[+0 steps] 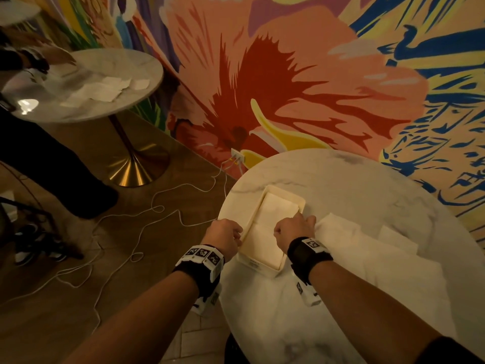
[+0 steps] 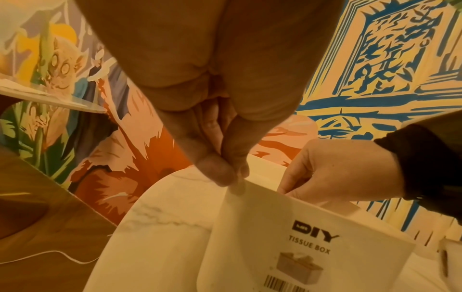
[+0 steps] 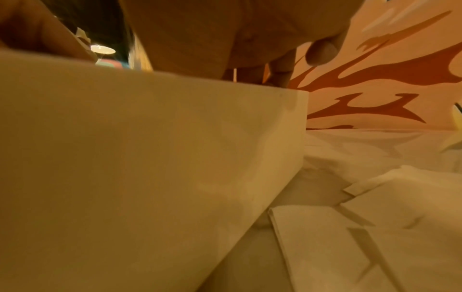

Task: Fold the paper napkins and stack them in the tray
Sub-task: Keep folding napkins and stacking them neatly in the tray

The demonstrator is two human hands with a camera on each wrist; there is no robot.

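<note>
A white tray (image 1: 286, 191) labelled as a tissue box stands near the left edge of the round marble table (image 1: 354, 179). Folded napkins (image 1: 278, 208) lie stacked inside it. My left hand (image 1: 225, 236) pinches the tray's left rim between thumb and finger, seen close in the left wrist view (image 2: 231, 173) above the tray wall (image 2: 275, 227). My right hand (image 1: 294, 227) is over the tray's right side, its fingers (image 3: 277, 77) reaching down behind the wall (image 3: 150, 158) onto the napkins. Its thumb (image 3: 322, 51) stays free outside; the fingertips are hidden.
Loose unfolded napkins (image 1: 367, 248) spread on the table right of the tray, also in the right wrist view (image 3: 387, 227). A second round table (image 1: 91, 82) with napkins stands back left, a person (image 1: 39, 153) beside it. White cables (image 1: 157, 208) trail across the floor to a wall socket (image 1: 237, 155).
</note>
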